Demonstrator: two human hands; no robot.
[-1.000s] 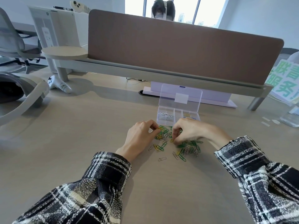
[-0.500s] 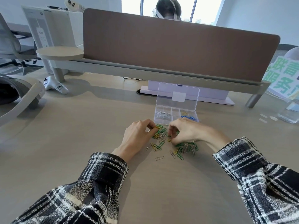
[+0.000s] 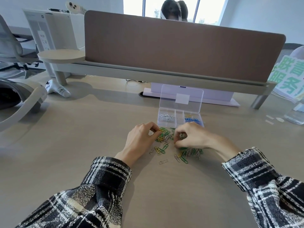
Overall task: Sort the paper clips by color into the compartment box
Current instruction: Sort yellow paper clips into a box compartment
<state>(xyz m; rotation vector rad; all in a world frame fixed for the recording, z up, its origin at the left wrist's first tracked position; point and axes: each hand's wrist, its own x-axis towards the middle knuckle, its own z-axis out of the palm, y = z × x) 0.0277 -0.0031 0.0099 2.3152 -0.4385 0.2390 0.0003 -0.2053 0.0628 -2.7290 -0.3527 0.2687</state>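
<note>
Little shifts in the last second: both hands stay hunched over the loose paper clips [image 3: 165, 136], and no clip has gone into the box. The right hand [image 3: 192, 137] has worked a touch closer to the left hand [image 3: 142, 139] and now shows a small bunch of silver clips [image 3: 181, 135] tucked in its curled fingers, while its fingertips [image 3: 175, 142] nip at another on the desk [image 3: 82, 145]. The left hand pinches a yellow clip [image 3: 158, 130] between thumb and forefinger at the heap's near edge. Just beyond both sets of knuckles sits the compartment box [image 3: 166, 124], lid [image 3: 181, 97] upright, with silver clips in the section ahead of the left fingertips and blue ahead of the right. More clips lie under the right wrist. By the look of it, this is gathering, with a drop into the box due soon.
</note>
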